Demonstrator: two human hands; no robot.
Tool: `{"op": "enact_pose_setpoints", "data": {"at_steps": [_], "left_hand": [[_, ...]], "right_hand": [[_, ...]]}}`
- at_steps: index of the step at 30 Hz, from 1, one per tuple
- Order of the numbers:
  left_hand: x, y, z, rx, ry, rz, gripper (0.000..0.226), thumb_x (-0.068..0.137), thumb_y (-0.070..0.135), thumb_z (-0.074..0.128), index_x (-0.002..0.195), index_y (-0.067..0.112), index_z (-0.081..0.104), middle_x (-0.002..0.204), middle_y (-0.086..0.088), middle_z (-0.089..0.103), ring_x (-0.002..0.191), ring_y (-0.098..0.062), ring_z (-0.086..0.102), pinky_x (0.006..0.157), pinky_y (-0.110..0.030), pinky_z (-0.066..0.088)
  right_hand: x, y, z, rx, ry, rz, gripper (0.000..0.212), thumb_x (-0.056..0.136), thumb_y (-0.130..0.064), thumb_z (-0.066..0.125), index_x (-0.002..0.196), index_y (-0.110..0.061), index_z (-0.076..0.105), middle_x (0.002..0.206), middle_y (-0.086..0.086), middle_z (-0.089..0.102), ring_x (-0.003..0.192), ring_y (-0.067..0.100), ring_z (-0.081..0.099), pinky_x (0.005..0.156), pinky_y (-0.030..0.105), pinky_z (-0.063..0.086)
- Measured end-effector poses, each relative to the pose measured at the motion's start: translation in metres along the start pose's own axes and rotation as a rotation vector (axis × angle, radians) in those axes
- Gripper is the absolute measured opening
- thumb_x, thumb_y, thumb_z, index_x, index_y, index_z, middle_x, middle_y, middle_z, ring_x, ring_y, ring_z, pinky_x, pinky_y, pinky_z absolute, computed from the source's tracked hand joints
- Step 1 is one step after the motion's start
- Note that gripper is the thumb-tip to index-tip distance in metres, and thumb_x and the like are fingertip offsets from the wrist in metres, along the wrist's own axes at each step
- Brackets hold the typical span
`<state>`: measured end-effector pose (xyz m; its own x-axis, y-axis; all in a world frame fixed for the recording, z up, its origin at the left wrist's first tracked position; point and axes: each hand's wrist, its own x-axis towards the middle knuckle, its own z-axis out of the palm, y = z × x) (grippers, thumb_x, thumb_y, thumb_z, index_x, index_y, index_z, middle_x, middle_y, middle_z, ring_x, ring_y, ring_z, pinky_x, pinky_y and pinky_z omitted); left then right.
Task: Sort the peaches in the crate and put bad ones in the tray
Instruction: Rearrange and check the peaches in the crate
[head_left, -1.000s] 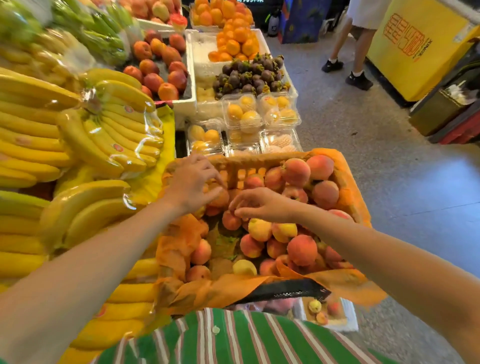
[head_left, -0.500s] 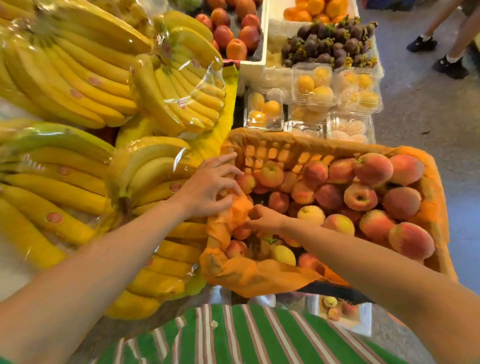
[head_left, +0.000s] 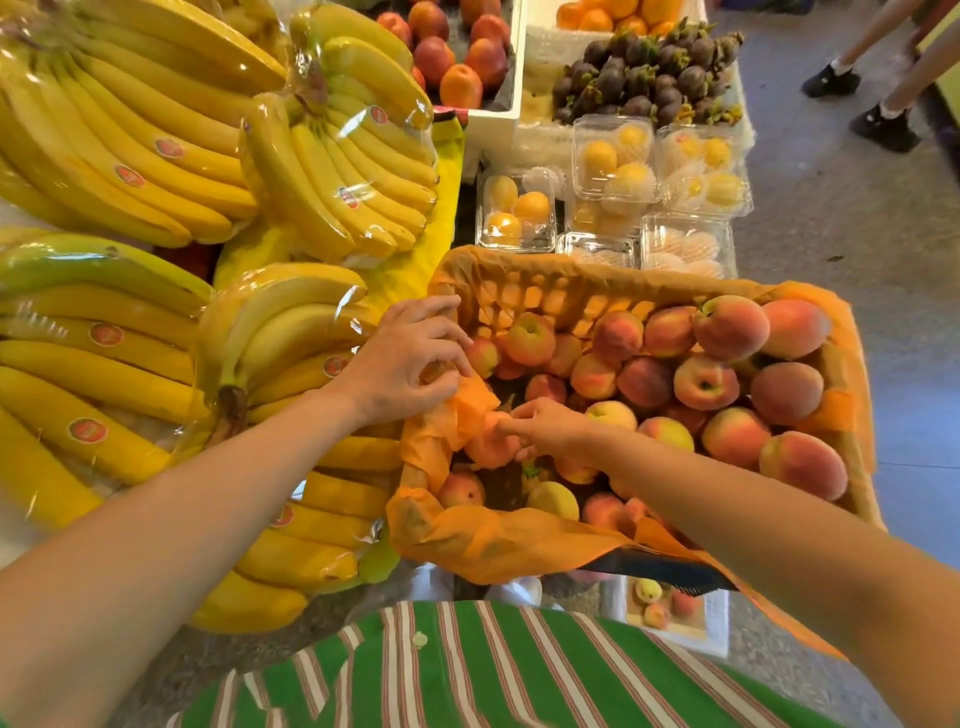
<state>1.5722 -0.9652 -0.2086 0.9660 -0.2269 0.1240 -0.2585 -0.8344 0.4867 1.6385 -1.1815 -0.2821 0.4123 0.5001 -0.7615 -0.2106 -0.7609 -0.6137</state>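
Note:
A crate (head_left: 545, 291) lined with orange paper holds several red-and-yellow peaches (head_left: 727, 327), piled highest on its right side. At the crate's left wall my left hand (head_left: 410, 364) pinches a fold of the orange paper lining (head_left: 467, 410), and a peach shows under its fingers. My right hand (head_left: 545, 428) reaches in from the right and grips a peach (head_left: 488, 447) low in the left part of the crate. Below the crate's near edge, a white tray (head_left: 670, 608) with three peaches shows on the floor, partly hidden by the crate.
Wrapped banana bunches (head_left: 332, 166) cover the stand to the left, touching the crate's side. Clear plastic boxes of yellow fruit (head_left: 613, 156), mangosteens (head_left: 644, 78) and a box of red fruit (head_left: 457, 52) stand behind the crate. A person's feet (head_left: 857, 104) stand on the grey floor, top right.
The view has tilted down and left, closer to the crate. My right hand went from the middle of the peaches to the crate's left side and now grips a peach there.

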Motion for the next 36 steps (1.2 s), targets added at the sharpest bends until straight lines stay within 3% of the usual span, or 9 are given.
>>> {"op": "enact_pose_setpoints", "data": {"at_steps": [3,8,12,18,22,25,27,30,36], "left_hand": [[0.004,0.006,0.000,0.083,0.021,0.020,0.034,0.078,0.050,0.050,0.098,0.030,0.069,0.106,0.012,0.067,0.131,-0.018,0.041,0.104,-0.037,0.020],[0.012,0.030,0.002,0.182,-0.094,0.076,0.069,0.071,0.075,0.053,0.124,0.031,0.058,0.118,0.001,0.061,0.128,-0.020,0.039,0.105,-0.036,0.016],[0.018,0.044,0.005,0.154,-0.150,-0.020,0.099,0.058,0.084,0.058,0.142,0.036,0.036,0.126,-0.003,0.051,0.125,-0.022,0.036,0.104,-0.033,0.016],[0.017,0.041,0.001,0.093,-0.015,-0.014,0.081,0.058,0.080,0.055,0.122,0.030,0.057,0.111,-0.001,0.054,0.114,-0.017,0.041,0.098,-0.028,0.018],[0.000,0.030,-0.004,0.064,-0.038,-0.065,0.078,0.057,0.074,0.060,0.121,0.031,0.057,0.117,-0.001,0.047,0.120,-0.021,0.034,0.099,-0.029,0.021],[-0.009,0.026,-0.003,0.022,-0.038,-0.085,0.075,0.057,0.072,0.062,0.121,0.033,0.055,0.119,0.001,0.044,0.121,-0.017,0.026,0.099,-0.029,0.020],[-0.010,0.025,-0.002,0.001,-0.031,-0.081,0.073,0.058,0.070,0.063,0.120,0.033,0.056,0.119,0.001,0.044,0.115,-0.009,0.022,0.099,-0.029,0.020],[-0.011,0.022,-0.001,-0.023,-0.023,-0.074,0.072,0.059,0.069,0.064,0.120,0.031,0.056,0.118,0.000,0.046,0.109,0.001,0.016,0.098,-0.030,0.021],[-0.013,0.016,0.002,-0.032,-0.062,-0.109,0.073,0.059,0.071,0.062,0.121,0.033,0.055,0.119,0.001,0.044,0.119,-0.015,0.027,0.097,-0.028,0.021]], "right_hand": [[-0.031,-0.002,-0.023,0.146,-0.065,-0.173,0.022,0.085,-0.024,0.069,0.107,-0.021,0.067,0.098,-0.003,0.067,0.089,0.010,0.064,0.078,0.026,0.052],[-0.067,-0.016,-0.045,0.255,-0.066,-0.354,0.057,0.076,-0.022,0.076,0.130,-0.022,0.058,0.129,0.008,0.059,0.118,0.021,0.058,0.097,0.036,0.051],[-0.082,-0.025,-0.050,0.369,-0.064,-0.423,0.042,0.085,-0.016,0.069,0.126,-0.015,0.059,0.125,0.014,0.060,0.109,0.023,0.062,0.089,0.033,0.051],[-0.073,-0.032,-0.041,0.539,-0.148,-0.291,0.045,0.100,-0.036,0.045,0.126,0.000,0.053,0.103,0.022,0.060,0.086,0.023,0.063,0.077,0.026,0.057],[-0.055,-0.015,-0.027,0.158,-0.168,-0.218,0.036,0.102,-0.036,0.042,0.112,-0.009,0.063,0.102,0.011,0.066,0.094,0.024,0.062,0.090,0.036,0.050],[-0.043,-0.004,-0.017,-0.489,-0.239,-0.217,0.033,0.096,-0.027,0.057,0.125,-0.011,0.059,0.118,0.008,0.063,0.107,0.023,0.059,0.096,0.036,0.048],[-0.034,0.003,-0.011,-0.957,-0.351,-0.173,0.046,0.090,-0.024,0.064,0.135,-0.021,0.052,0.129,0.004,0.057,0.115,0.025,0.053,0.095,0.033,0.045],[-0.022,0.016,-0.002,-1.439,-0.408,-0.224,0.055,0.086,-0.032,0.064,0.138,-0.033,0.044,0.130,0.003,0.051,0.119,0.029,0.042,0.099,0.044,0.034],[-0.014,0.026,-0.006,-1.498,-0.349,-0.411,0.045,0.085,-0.032,0.066,0.127,-0.023,0.053,0.120,0.002,0.055,0.109,0.025,0.052,0.093,0.041,0.027]]}}
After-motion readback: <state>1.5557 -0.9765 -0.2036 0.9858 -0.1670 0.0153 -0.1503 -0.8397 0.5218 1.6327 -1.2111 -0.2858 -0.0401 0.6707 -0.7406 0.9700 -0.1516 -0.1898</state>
